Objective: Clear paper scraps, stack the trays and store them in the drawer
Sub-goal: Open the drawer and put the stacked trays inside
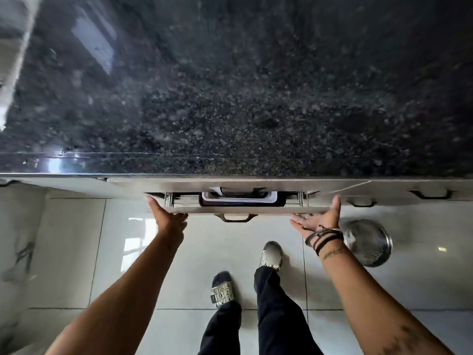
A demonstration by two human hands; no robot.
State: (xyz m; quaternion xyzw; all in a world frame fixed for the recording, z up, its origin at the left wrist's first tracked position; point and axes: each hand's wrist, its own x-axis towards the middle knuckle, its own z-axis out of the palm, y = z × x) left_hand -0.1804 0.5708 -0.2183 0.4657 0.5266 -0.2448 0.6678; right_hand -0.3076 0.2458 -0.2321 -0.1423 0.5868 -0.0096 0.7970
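Observation:
A drawer [268, 210] under the black granite counter [243, 98] stands only slightly open. Inside it I see the near end of stacked trays [240, 199], white over dark, partly hidden by the counter's edge. My left hand [167, 215] presses flat against the left end of the drawer front, fingers together. At the right end my right hand [320, 217] rests against the drawer front, palm up and fingers spread. Neither hand holds anything. The drawer's handle [235, 217] lies between my hands.
A round steel strainer bowl [368, 242] lies on the tiled floor right of my right wrist. My feet in sandals [222, 290] stand below the drawer. More drawer handles [430, 194] show along the cabinet to the right.

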